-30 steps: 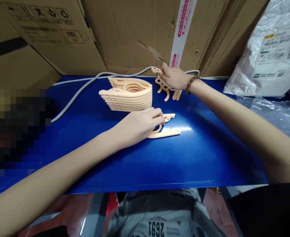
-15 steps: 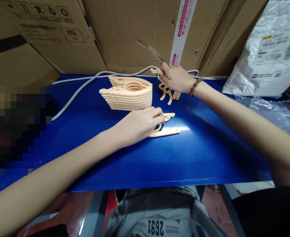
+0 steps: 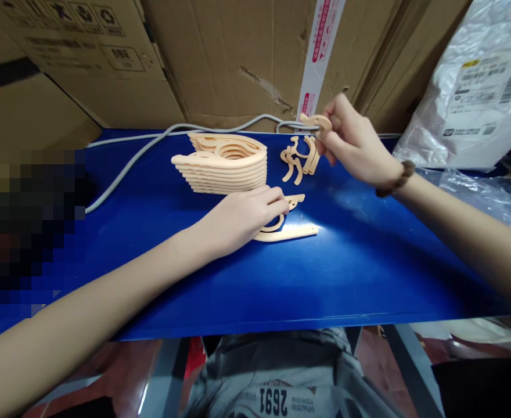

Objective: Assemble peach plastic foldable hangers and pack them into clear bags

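the right hand [image 3: 346, 139] had swung up and right from the loose pieces [image 3: 294, 159], pinching a curved beige piece [image 3: 316, 122], while the left [image 3: 255, 217] gripped a flat beige frame [image 3: 285, 234].

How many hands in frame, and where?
2. Left hand: on the peach frame nearer the camera than the stack. Right hand: raised, right of the loose pieces, holding a curved piece.
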Tool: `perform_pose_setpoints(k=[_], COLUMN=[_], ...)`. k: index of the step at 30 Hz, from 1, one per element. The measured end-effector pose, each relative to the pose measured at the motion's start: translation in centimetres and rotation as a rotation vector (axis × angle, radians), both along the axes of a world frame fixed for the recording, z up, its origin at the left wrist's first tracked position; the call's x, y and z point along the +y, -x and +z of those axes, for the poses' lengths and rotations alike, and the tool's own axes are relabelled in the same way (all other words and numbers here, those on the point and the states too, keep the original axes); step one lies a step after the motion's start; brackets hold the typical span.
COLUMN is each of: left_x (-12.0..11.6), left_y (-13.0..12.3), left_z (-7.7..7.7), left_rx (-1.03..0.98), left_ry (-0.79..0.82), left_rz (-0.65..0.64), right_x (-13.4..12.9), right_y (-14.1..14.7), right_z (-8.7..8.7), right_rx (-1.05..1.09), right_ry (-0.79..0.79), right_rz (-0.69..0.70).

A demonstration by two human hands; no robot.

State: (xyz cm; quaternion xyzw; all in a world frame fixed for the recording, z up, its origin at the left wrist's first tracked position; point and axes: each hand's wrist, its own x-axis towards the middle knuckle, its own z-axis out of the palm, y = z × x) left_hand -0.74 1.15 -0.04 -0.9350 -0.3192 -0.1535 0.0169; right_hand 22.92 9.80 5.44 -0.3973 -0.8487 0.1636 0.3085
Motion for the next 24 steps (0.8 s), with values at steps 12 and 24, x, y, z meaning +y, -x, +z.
perform_pose_setpoints(k=[12, 24], left_x=[-1.0, -1.0], left_y=[-0.9, -1.1], left_z=[-0.3, -0.3], left_rx=[-0.226, -0.167], left_ry=[0.139, 0.244], left_rz=[0.005, -0.106], right_x=[-7.8, -8.2], right_y=[-3.7, -3.8], right_z=[-2.2, -3.5], right_rx=[-0.28, -0.332], right_ry=[0.081, -0.024], right_rz=[0.059, 0.154])
